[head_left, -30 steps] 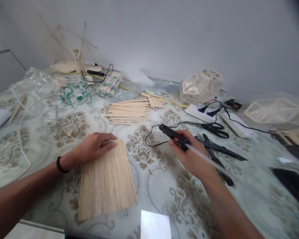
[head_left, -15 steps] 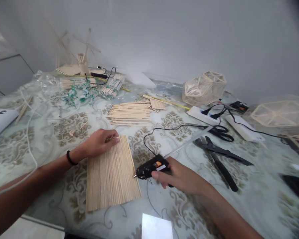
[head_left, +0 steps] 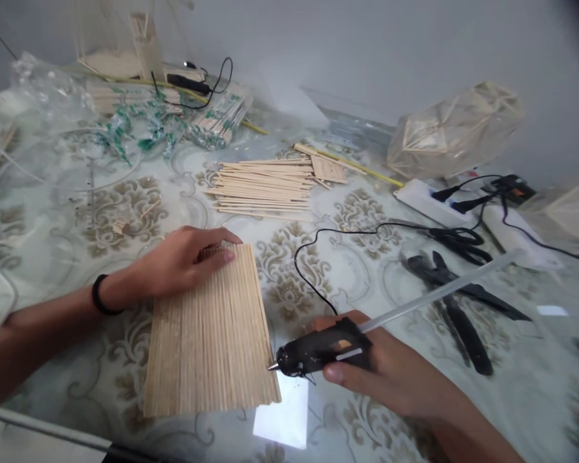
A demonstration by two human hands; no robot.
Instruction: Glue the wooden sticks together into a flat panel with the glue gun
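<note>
Hot-glue gun [head_left: 323, 348] was gripped by R hand [head_left: 390, 370], right of wooden-stick mat [head_left: 217, 341], gripped by L hand [head_left: 186, 265] at far edge.

Single camera, worn on person's head. It looks forward and steeply down over table [head_left: 48, 254]. Left hand [head_left: 188, 263] and right hand [head_left: 367, 360] are near to lens; forearms [head_left: 43, 341] come in from left edge and from bottom right. Mat of sticks [head_left: 212, 347] and glue gun [head_left: 318, 350] also lie close, below middle. View reaches far until wall [head_left: 367, 51] at top. Near table edge [head_left: 43, 426] shows at bottom left.
</note>
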